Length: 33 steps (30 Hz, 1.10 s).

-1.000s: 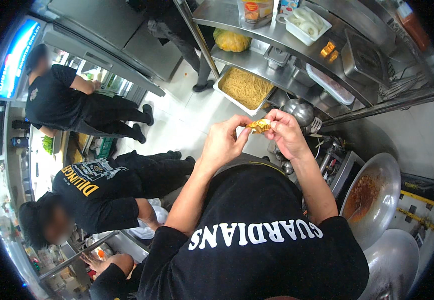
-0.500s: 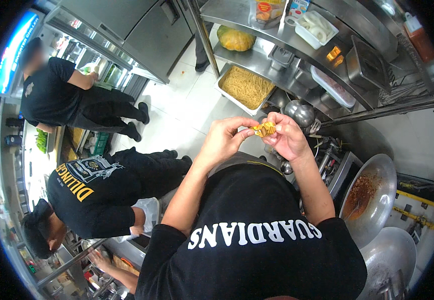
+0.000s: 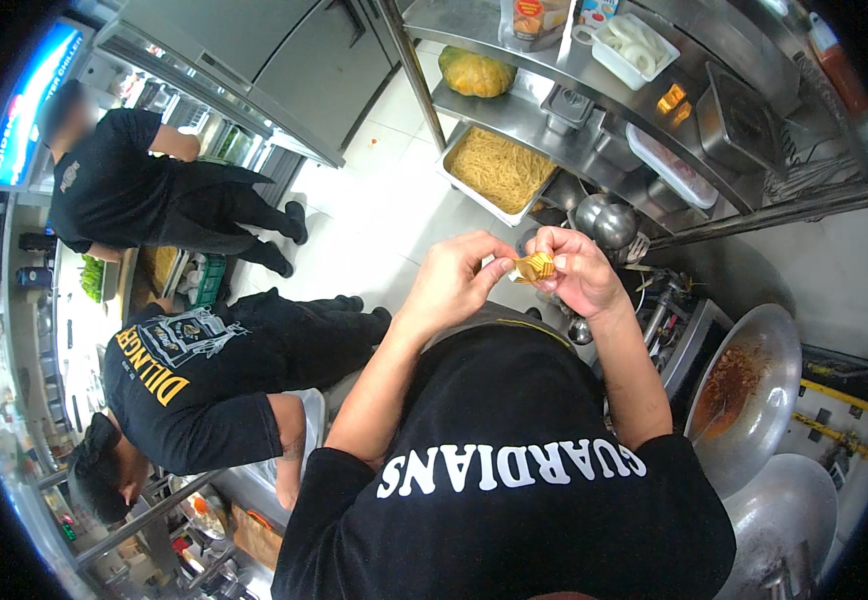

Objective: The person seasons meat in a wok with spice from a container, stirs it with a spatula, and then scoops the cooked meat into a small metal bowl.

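Note:
A small stock cube in crinkled yellow-and-gold foil [image 3: 535, 266] is held up in front of my body. My left hand [image 3: 462, 285] pinches the left end of the foil between thumb and fingers. On the other side, my right hand [image 3: 580, 277] grips the patterned end, its fingers curled round it. The foil looks partly peeled apart, with a pale patch near my left thumb. What lies inside it is mostly hidden by the fingers. Two similar yellow foil pieces [image 3: 672, 99] lie on the steel shelf ahead.
A steel shelf unit [image 3: 474, 32] holds a tray of noodles [image 3: 501, 170], a pumpkin [image 3: 476, 72] and a tub of white rings [image 3: 638, 50]. To my right stand a wok of reddish-brown sauce [image 3: 735, 390] and another wok [image 3: 776, 520]. Two people in black work at left.
The foil has been opened out more at its left end, between my hands. At left, the nearer co-worker's arm has shifted, and another hand below has gone from view.

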Each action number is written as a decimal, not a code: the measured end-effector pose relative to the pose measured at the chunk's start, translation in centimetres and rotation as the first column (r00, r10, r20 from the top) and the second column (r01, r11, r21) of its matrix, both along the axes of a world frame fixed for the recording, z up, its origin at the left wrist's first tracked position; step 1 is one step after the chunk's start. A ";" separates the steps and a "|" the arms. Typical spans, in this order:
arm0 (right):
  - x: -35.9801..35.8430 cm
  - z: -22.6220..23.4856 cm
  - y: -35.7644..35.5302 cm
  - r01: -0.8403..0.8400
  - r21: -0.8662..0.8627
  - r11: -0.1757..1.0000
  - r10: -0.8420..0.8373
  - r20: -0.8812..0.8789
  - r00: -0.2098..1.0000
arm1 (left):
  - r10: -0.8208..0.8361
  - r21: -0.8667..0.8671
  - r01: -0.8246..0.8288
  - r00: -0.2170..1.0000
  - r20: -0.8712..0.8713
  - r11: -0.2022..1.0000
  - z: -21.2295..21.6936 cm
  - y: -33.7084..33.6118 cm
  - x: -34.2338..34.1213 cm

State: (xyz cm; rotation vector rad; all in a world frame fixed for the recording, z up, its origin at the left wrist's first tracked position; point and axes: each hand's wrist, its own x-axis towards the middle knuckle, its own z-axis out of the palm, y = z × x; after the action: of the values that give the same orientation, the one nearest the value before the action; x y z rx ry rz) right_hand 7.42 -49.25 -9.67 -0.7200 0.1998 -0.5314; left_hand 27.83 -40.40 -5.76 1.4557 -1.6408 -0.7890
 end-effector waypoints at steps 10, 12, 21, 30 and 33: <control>1.1 1.9 2.2 0.156 -0.926 0.344 -0.728 -0.158 0.667 | 0.356 0.410 -0.163 0.817 -0.454 0.898 -2.8 0.4 -0.3; 1.5 3.4 2.5 -0.006 -0.988 0.155 -0.716 -0.117 0.688 | 0.367 0.388 -0.192 0.814 -0.450 0.902 -2.5 0.3 -0.7; 0.7 -2.2 3.3 0.426 -0.688 0.588 -0.683 -0.141 0.716 | 0.516 0.516 -0.185 0.584 -0.627 0.837 -4.5 -1.3 -1.6; -13.7 -4.9 1.5 0.908 0.208 0.364 -0.911 -0.123 0.394 | 0.549 0.567 -0.066 0.367 -0.751 0.821 -7.1 -0.6 -1.2; -22.0 -5.4 3.1 0.992 0.045 0.122 -0.980 -0.152 0.127 | 0.591 0.605 -0.086 0.362 -0.721 0.792 -8.2 -0.5 -0.8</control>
State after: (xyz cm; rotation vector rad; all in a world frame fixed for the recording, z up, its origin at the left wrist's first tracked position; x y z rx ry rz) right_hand -14.56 -46.14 -15.08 -0.3518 0.8544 -1.8259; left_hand 27.03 -40.86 -13.91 1.2268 -0.2489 -1.4437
